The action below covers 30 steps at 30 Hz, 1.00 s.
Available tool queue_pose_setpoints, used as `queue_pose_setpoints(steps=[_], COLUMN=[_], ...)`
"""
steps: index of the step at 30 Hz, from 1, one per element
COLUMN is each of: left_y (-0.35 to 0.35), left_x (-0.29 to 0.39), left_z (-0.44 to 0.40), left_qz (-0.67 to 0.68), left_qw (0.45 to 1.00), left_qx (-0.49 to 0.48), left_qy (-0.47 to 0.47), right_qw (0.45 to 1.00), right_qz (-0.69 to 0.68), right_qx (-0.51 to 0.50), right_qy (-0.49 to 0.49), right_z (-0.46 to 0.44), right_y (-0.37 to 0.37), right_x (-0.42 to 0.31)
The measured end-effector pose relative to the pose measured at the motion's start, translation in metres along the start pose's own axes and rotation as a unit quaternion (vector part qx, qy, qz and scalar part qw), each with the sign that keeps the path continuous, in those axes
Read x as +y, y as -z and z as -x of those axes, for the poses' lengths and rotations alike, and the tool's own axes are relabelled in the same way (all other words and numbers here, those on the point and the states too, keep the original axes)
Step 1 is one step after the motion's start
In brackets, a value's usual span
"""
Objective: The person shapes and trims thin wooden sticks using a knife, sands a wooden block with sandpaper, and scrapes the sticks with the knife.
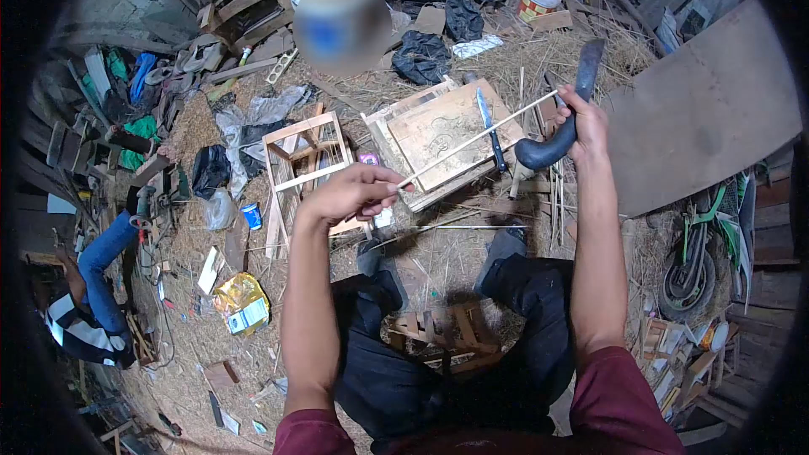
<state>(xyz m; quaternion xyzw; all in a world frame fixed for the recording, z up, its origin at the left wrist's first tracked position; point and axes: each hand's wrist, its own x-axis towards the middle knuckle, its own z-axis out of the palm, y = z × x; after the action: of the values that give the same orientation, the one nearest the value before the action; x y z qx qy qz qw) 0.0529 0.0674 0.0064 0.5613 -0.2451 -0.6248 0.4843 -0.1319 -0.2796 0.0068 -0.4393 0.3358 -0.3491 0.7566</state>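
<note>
A thin, pale wooden stick [476,140] runs on a slant between my two hands. My left hand [358,194] pinches its lower left end. At the upper right end, my right hand [583,122] has its fingertips on the stick and also grips a machete [587,72]. The machete's dark blade points up, and its thick, curved black handle hangs below my fingers. Beneath the stick, a wooden board [434,131] lies on a low wooden stand. A kitchen knife [486,122] with a black handle rests on the board's right part.
A small wooden frame [308,147] stands left of the board. Behind are a large bucket [337,21] and black plastic bags [421,56]. Another person's leg in blue jeans [105,265] is at far left. A large brown sheet [699,109] and a motorbike wheel [687,282] are right.
</note>
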Motion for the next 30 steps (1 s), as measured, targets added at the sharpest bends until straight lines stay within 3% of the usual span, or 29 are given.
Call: queue_pose_setpoints(steps=[4,9,14,18,23,26,29,30], left_y=[-0.022,-0.033,-0.026,-0.023,-0.008,0.008,0.010,0.009], left_x=[-0.007,-0.005,0.007,0.007,0.010,0.007,0.009,0.010], left_z=[-0.032,-0.050,-0.054,-0.060,-0.065,-0.072,-0.076,-0.078], left_qz=[-0.040,-0.068,-0.056,-0.036,0.024,0.044,0.062,0.068], left_qw=[0.998,0.993,0.991,0.985,0.990,0.963,0.936,0.927], left_qx=[0.056,0.095,0.115,0.163,0.130,0.256,0.333,0.355], left_qy=[0.010,-0.027,-0.030,-0.045,-0.047,-0.072,-0.094,-0.100], right_qw=[0.997,0.940,0.738,0.759,0.694,0.721,0.807,0.767], right_qz=[0.056,0.288,0.516,0.493,0.521,0.516,0.500,0.530], right_qx=[0.033,0.097,0.095,0.096,0.114,0.090,0.032,0.016], right_qy=[0.036,0.157,0.424,0.414,0.485,0.454,0.313,0.362], right_z=[-0.007,0.002,0.000,0.013,0.008,-0.002,-0.002,-0.013], right_y=[-0.003,-0.022,-0.037,-0.059,-0.064,-0.058,-0.066,-0.061], right_x=[0.005,0.000,0.011,0.007,0.001,0.008,0.028,0.049])
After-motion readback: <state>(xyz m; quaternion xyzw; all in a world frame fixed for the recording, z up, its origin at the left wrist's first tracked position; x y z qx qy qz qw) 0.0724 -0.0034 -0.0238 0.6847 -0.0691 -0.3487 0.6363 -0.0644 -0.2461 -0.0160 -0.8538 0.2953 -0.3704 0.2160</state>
